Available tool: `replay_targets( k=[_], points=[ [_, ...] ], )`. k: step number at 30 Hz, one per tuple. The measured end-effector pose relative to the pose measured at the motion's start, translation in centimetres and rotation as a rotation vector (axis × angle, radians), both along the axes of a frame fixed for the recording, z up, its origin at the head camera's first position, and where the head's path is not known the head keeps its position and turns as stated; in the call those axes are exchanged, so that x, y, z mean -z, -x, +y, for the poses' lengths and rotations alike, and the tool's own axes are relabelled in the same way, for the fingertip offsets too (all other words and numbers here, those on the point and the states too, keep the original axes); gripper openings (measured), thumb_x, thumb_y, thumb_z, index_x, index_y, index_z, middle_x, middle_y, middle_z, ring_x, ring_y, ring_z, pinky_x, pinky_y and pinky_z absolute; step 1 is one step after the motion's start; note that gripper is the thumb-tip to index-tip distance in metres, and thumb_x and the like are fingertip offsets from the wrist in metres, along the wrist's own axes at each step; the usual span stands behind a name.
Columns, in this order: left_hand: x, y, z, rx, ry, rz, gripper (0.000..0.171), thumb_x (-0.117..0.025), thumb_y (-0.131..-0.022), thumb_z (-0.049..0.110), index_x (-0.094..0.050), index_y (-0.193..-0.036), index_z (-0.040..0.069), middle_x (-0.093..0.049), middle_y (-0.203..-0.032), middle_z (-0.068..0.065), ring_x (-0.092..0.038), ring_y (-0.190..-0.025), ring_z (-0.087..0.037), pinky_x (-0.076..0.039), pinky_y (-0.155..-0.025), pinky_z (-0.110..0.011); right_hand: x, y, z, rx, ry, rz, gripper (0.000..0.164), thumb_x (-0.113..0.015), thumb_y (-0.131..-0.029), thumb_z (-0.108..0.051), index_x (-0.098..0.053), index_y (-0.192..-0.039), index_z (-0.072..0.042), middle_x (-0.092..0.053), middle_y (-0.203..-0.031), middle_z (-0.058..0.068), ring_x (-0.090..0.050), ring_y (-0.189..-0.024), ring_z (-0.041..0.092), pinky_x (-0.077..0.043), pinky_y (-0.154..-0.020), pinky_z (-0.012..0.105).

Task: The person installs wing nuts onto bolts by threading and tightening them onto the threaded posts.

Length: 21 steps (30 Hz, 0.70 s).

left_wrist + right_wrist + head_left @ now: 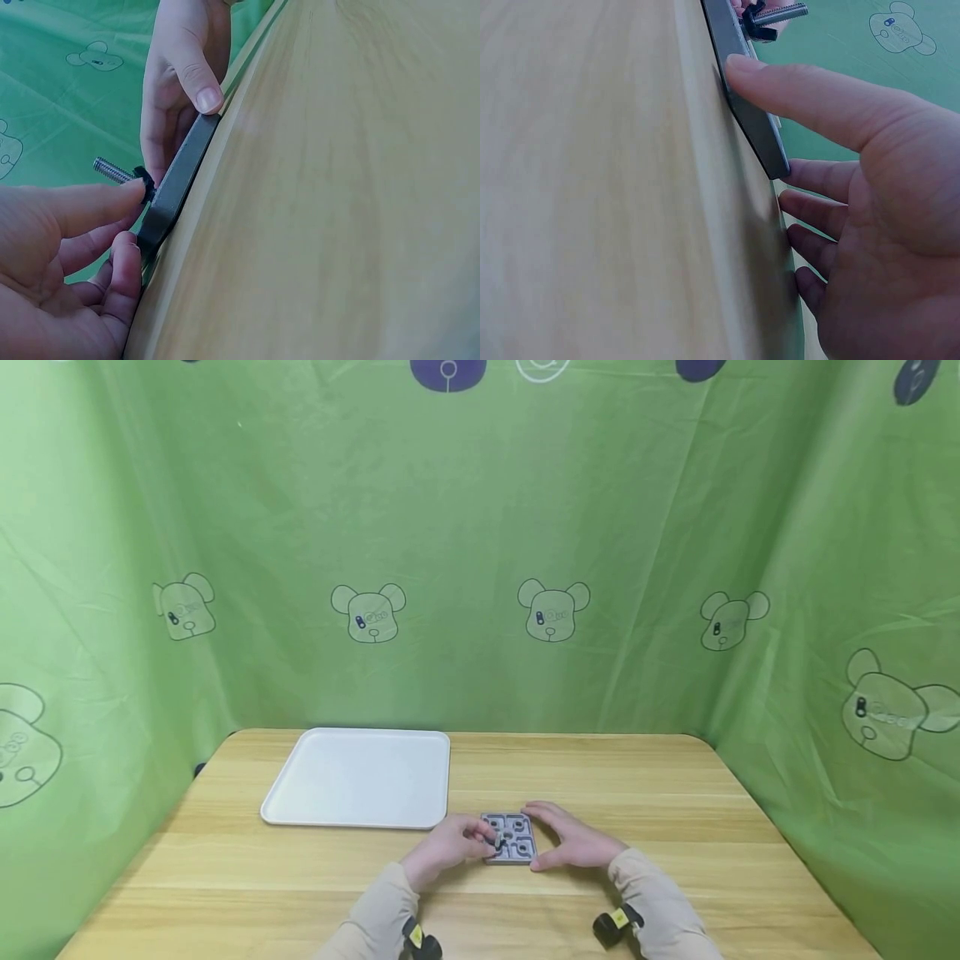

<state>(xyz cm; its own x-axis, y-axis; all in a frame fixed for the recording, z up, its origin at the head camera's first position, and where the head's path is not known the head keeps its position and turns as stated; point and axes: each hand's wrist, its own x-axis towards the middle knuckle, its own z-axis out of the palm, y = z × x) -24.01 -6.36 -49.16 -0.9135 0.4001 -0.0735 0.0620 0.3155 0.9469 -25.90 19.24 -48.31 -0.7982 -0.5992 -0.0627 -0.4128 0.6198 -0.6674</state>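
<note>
A square grey plate (517, 839) with recessed compartments and round holes lies on the wooden table between both hands. At its left part, my left hand (456, 842) pinches a threaded bolt with a black winged piece at its base. In the left wrist view the bolt (112, 170) sticks up from the plate's face, tilted in that view, with the thumb against the black piece (145, 182). My right hand (576, 842) holds the plate's right side, thumb at the near edge and index finger at the far corner. Its other fingers (814, 214) are spread beyond the plate.
A white rectangular tray (360, 777) lies on the table (637, 777) behind and left of the plate. Green curtains (465, 677) with bear-head prints surround the table at the back and sides. Black wrist devices (611, 928) sit on both sleeves.
</note>
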Motion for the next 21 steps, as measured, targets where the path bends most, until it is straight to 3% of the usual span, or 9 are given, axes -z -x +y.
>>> replay_targets(
  k=[10, 21],
  points=[
    [0.15, -0.08, 0.00, -0.016, 0.001, -0.012, 0.014, -0.066, -0.086, 0.007, -0.071, -0.099, 0.004, -0.057, -0.080, 0.002, -0.047, -0.068, -0.012, -0.039, -0.057, -0.023, -0.07, -0.04, -0.01, -0.005, 0.002, -0.004, 0.095, -0.079, -0.075, -0.038, -0.032, -0.148, 0.000, -0.025, -0.156, 0.027, -0.024, -0.142, 0.049, -0.018, -0.111, 0.070],
    [-0.30, -0.27, 0.06, -0.038, -0.022, -0.015, 0.019, -0.071, -0.080, 0.005, -0.061, -0.096, 0.002, -0.056, -0.082, 0.000, -0.049, -0.072, -0.013, -0.040, -0.059, -0.023, -0.44, -0.27, 0.06, -0.019, 0.000, 0.003, 0.095, -0.078, -0.075, -0.037, -0.031, -0.148, 0.002, -0.024, -0.155, 0.028, -0.024, -0.141, 0.052, -0.018, -0.110, 0.071]
  ],
)
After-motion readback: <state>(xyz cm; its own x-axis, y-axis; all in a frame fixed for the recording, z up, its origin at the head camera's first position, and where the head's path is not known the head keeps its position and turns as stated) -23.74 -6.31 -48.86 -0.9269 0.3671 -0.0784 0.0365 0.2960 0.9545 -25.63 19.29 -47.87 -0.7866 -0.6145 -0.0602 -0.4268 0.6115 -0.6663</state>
